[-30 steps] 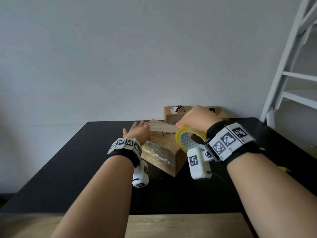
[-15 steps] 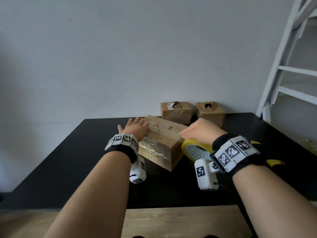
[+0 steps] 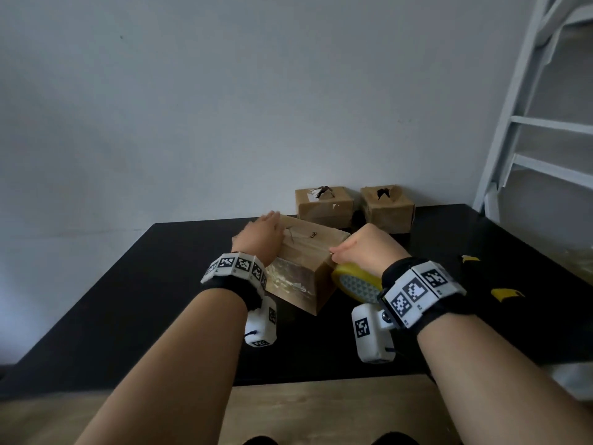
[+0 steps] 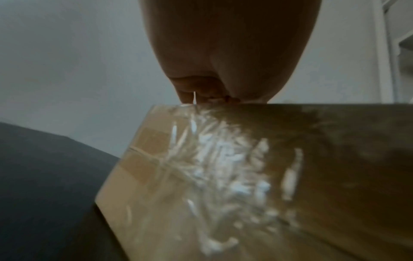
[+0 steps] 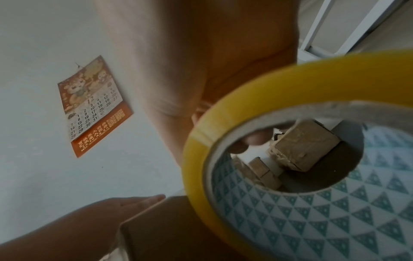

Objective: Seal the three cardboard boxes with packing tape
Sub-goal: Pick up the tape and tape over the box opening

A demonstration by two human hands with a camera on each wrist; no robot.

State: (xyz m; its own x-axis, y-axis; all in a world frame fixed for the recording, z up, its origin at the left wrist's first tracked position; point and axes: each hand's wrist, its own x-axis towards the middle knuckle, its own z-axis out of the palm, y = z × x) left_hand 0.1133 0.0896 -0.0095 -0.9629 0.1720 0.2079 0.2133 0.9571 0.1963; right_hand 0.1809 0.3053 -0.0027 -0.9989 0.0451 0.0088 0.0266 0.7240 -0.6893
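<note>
Tape roll (image 5: 290, 159), wall calendar (image 5: 93, 107) behind.

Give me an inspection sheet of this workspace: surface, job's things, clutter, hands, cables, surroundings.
Surface: black table.
Job's things: near box with crinkled tape on its side; two far boxes by the wall, tops torn; yellow tape roll.
Clutter: yellow-and-black item, unclear.
Hands: left hand flat on the near box; right hand grips the tape roll.
Cables: nothing seen.
Surroundings: white ladder frame; wall calendar.
</note>
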